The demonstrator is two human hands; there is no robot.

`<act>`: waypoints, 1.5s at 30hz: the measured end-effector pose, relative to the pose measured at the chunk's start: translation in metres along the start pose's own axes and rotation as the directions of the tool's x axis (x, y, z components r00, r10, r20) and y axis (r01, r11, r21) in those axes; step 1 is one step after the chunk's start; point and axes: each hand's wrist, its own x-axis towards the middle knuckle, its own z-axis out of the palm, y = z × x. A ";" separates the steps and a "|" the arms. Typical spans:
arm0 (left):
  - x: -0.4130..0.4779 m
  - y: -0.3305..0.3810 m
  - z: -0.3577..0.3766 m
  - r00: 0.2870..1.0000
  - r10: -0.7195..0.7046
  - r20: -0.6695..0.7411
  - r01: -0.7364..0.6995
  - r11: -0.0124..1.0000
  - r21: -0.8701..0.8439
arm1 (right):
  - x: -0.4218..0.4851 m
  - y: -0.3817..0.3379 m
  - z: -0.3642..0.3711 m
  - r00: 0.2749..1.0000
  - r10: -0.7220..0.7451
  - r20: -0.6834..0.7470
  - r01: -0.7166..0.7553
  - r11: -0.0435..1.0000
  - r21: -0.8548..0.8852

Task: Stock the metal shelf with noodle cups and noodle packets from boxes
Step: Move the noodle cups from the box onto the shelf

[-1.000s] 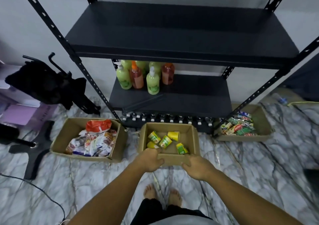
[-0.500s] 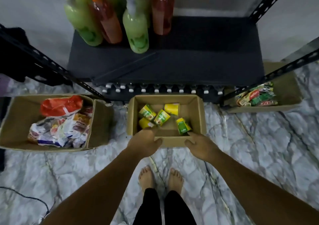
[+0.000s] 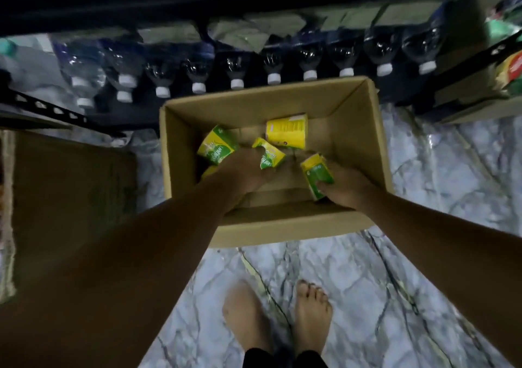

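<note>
Cardboard box (image 3: 296, 226) on marble floor (image 3: 367, 297), bottles (image 3: 197, 71) behind.

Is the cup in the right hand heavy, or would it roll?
Probably light: the right hand grips the cup one-handed. Likely to roll: its sides look round, and the other cups lie tipped over in the box.

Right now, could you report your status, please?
Left hand grips middle cup. Right hand grips right cup. Both inside the box. Nothing in the way.
</note>
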 end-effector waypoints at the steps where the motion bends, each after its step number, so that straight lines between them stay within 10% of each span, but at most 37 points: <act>1: 0.014 -0.004 0.006 1.000 0.002 -0.019 -0.002 1.000 0.009 | 0.012 0.005 0.008 1.000 0.021 0.011 -0.021 1.000 -0.011; 8: 0.077 -0.005 0.038 0.999 0.008 -0.051 -0.004 0.998 0.068 | 0.096 0.033 0.053 0.995 0.085 0.048 -0.075 0.982 -0.174; 14: 0.093 0.005 0.057 0.991 -0.039 -0.125 0.054 0.991 0.119 | -0.068 0.131 0.367 0.997 0.008 -0.074 -0.001 0.996 0.088; 20: 0.085 0.002 0.058 0.983 -0.017 -0.181 0.031 0.997 0.073 | 0.052 -0.020 0.002 0.996 -0.065 -0.056 0.067 0.997 0.037; 29: 0.032 -0.020 0.060 0.960 0.025 -0.278 -0.108 0.952 -0.285 | 0.029 -0.038 -0.020 0.999 0.008 -0.050 -0.012 0.997 -0.072; 45: 0.026 -0.023 0.085 0.994 0.108 -0.019 -0.107 0.992 0.071 | 0.010 -0.030 0.022 0.975 -0.159 -0.155 0.104 0.945 -0.312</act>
